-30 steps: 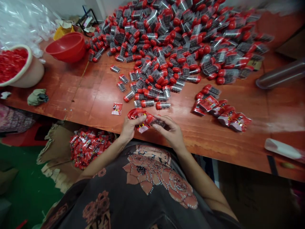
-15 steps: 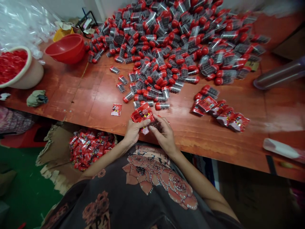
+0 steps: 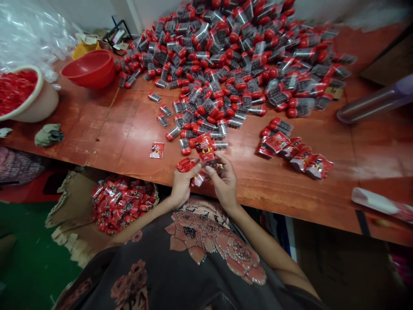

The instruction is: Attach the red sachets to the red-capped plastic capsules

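Note:
At the table's near edge, my left hand [image 3: 181, 186] is closed on small red printed packets [image 3: 185, 165], its thumb lying over them. Close beside it, my right hand [image 3: 226, 183] pinches between thumb and fingers; a dark piece, perhaps a capsule-shaped tube, shows there only in part. One red packet [image 3: 204, 145] stands out above both hands, reaching toward the pile. Another flat packet [image 3: 156, 150] lies on the table to the left. Beyond my hands spreads a big heap of clear tubes [image 3: 209, 92] with red rounded caps and dark contents.
Filled red packets [image 3: 301, 156] lie in a row at right, near a clear cylinder [image 3: 368, 105]. On the left are a red bowl [image 3: 88, 71], a white bucket [image 3: 45, 101] of red pieces and a crumpled cloth [image 3: 48, 134]. Below, a carton [image 3: 69, 226] stands by many packets [image 3: 122, 204].
One red packet now stands apart from the others, up and to the right between my hands. My left hand has dropped slightly with the remaining packets. The view has shifted a little.

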Action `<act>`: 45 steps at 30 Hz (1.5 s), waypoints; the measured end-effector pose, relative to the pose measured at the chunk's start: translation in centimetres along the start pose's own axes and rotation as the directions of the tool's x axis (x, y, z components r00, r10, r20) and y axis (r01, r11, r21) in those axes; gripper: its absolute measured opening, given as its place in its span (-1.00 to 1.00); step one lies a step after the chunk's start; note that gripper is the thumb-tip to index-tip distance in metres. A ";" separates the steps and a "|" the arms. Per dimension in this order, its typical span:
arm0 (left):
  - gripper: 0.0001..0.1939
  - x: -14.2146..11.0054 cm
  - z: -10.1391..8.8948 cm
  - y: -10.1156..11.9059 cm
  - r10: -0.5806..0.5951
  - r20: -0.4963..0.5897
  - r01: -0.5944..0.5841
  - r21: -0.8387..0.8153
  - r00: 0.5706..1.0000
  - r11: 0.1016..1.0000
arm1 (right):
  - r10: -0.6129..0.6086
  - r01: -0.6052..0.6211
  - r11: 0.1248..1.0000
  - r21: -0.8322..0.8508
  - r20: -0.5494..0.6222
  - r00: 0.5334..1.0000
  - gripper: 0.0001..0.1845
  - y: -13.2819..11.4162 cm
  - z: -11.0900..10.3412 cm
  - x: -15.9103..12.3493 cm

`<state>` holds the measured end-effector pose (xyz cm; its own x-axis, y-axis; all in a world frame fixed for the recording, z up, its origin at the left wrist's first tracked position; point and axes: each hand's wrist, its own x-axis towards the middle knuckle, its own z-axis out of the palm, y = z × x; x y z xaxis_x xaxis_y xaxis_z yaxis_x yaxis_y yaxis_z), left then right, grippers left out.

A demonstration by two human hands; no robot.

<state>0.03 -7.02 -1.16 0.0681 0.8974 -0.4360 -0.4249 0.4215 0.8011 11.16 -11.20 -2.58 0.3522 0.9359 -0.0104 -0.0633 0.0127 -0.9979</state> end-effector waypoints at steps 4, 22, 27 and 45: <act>-0.71 0.3 0.1 0.6 0.073 0.008 -0.073 0.005 0.997 0.997 | 0.016 -0.017 1.000 0.010 0.052 0.998 -0.51 0.4 0.2 -0.3; -0.74 -0.7 0.5 0.1 0.103 -0.017 -0.101 0.058 0.995 0.993 | 0.032 -0.032 0.998 0.046 0.001 1.000 -0.47 1.2 0.3 -0.9; -0.72 -1.3 0.6 -0.1 0.064 -0.028 -0.060 0.111 0.998 0.992 | -0.013 0.013 1.000 -0.016 -0.021 1.000 -0.41 1.6 0.3 -1.2; -0.46 0.3 0.0 2.0 -0.077 0.137 0.058 0.132 0.988 0.989 | -0.040 0.051 0.989 -0.140 0.074 0.996 -0.51 1.0 -0.5 -0.8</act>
<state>-0.78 -5.87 0.32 0.2240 0.8718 -0.4357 -0.2969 0.4869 0.8215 11.32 -12.13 -3.59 0.2842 0.9581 0.0347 0.0859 0.0106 -0.9962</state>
